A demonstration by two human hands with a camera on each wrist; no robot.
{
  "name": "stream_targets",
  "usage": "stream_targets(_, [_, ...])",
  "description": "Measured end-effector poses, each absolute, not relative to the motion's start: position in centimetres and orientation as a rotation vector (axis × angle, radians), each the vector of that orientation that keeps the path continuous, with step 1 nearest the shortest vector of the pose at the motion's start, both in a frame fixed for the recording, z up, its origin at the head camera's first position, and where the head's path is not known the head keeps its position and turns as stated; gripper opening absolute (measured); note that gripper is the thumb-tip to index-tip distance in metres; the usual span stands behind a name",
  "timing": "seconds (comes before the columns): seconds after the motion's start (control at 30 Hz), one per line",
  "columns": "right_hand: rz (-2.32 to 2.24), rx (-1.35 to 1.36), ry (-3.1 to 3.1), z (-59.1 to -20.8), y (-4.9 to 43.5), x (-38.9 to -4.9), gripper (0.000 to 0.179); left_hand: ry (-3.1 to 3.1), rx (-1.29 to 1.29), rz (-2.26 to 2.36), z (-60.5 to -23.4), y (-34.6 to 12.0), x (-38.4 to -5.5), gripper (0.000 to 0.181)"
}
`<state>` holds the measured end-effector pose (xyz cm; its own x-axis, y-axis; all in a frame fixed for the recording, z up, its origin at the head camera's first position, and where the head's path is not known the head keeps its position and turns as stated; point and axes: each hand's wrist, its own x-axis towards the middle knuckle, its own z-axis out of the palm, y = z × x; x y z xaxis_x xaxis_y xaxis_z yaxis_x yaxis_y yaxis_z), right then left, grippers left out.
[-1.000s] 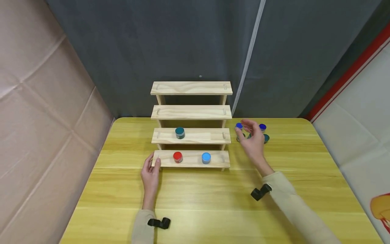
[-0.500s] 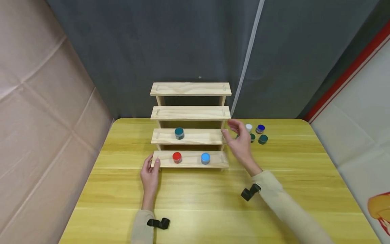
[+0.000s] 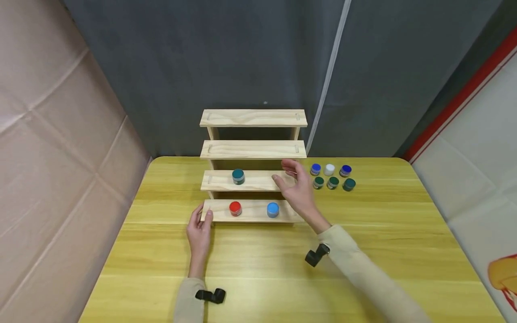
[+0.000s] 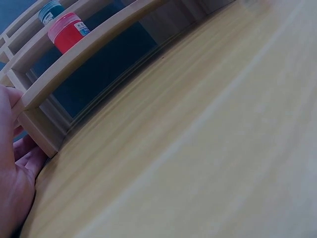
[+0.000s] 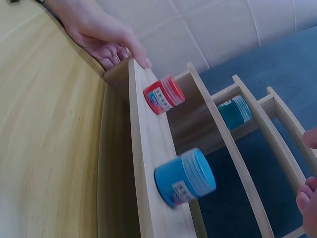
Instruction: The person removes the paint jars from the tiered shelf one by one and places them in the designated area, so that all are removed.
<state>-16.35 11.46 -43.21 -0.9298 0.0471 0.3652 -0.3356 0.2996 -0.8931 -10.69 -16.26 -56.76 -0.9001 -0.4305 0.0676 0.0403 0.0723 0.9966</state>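
A four-tier wooden display rack [image 3: 254, 150] stands on the table. My left hand [image 3: 199, 233] holds the left end of its lowest tier, thumb on top and the other fingers beside the end support, as the left wrist view shows. On that tier sit a red paint jar [image 3: 235, 208] and a light blue paint jar [image 3: 273, 209]. One tier higher stands a teal paint jar [image 3: 238, 176]. My right hand [image 3: 300, 190] hovers over the right end of this second tier, fingers and thumb apart. Nothing shows between them, and its fingertips [image 5: 306, 198] reach the right wrist view's edge.
Right of the rack, several paint jars stand on the table in two rows: blue [image 3: 315, 169], white [image 3: 329, 169] and dark blue [image 3: 345, 171] behind, green lids [image 3: 333, 182] and a teal one [image 3: 349, 184] in front. A dark curtain [image 3: 242, 54] hangs behind.
My right hand has moved left from above the jars on the table to the rack's second tier, uncovering those jars. My left hand has stayed on the lowest tier.
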Motion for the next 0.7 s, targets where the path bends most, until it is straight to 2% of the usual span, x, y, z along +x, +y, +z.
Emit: stream_targets(0.7, [1.693, 0.385, -2.421, -43.8, 6.2, -16.8, 0.061, -2.000, 0.397, -1.908, -56.8, -16.3, -10.7, 0.043])
